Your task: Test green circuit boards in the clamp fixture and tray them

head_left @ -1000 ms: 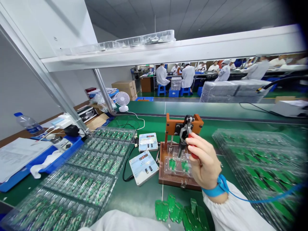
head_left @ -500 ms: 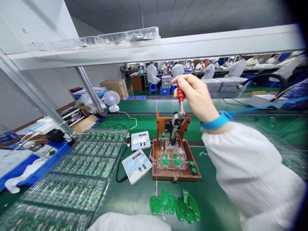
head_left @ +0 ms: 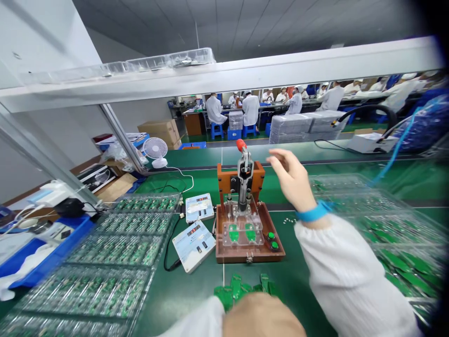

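A toggle press (head_left: 244, 180) with a red-tipped lever (head_left: 241, 144) stands on a brown wooden base (head_left: 249, 258). Under its clear plate (head_left: 242, 239) lie two green boards (head_left: 250, 232). My right hand (head_left: 293, 180), with a blue wrist strap, is in the air right of the lever, fingers apart and holding nothing. At the bottom edge my left hand (head_left: 263, 316) is blurred over loose green boards (head_left: 236, 286); its fingers are out of sight, so what it holds cannot be made out.
Trays of green boards (head_left: 115, 248) fill the left side, and more trays (head_left: 382, 224) lie at right. Two counter boxes (head_left: 194, 245) sit left of the press. A small fan (head_left: 155, 148) is behind, under a white shelf (head_left: 217, 82). People in white work far back.
My right hand has let go of the red lever and moved to its right and down. My left hand has come into view over the loose boards. The camera view has shifted slightly.
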`<state>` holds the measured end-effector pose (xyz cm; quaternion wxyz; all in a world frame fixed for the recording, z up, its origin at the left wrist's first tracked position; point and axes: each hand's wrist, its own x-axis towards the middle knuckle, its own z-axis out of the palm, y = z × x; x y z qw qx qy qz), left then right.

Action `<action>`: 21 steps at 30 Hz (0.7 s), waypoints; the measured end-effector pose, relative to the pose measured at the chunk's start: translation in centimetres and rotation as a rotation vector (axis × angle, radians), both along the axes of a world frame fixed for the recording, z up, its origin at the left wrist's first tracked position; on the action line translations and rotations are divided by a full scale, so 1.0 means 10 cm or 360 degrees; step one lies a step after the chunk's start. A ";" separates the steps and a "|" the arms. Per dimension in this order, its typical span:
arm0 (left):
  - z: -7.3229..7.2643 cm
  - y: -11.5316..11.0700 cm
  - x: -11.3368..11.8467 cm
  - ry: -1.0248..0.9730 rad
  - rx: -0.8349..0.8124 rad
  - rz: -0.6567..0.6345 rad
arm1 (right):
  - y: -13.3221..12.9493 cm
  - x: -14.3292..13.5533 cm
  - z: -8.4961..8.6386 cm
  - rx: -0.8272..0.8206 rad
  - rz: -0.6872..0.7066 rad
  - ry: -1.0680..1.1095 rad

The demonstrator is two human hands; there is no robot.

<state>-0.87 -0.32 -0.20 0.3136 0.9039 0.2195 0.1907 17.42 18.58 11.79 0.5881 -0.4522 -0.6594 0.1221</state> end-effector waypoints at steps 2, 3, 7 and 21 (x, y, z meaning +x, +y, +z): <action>0.10 0.20 -0.24 -0.0143 0.0040 0.0374 | -0.23 0.15 -0.39 -0.0089 -0.0077 -0.0047; 0.14 0.31 -0.36 -0.0260 0.0075 0.0675 | -0.35 0.18 -0.58 -0.0142 -0.0068 -0.0103; 0.12 0.74 -0.65 -0.0341 0.0282 0.1269 | -0.72 0.03 -1.15 -0.0284 0.0075 -0.0353; -0.13 0.89 -0.52 -0.0309 0.0229 0.1296 | -0.81 -0.23 -1.33 -0.0479 0.0232 -0.0338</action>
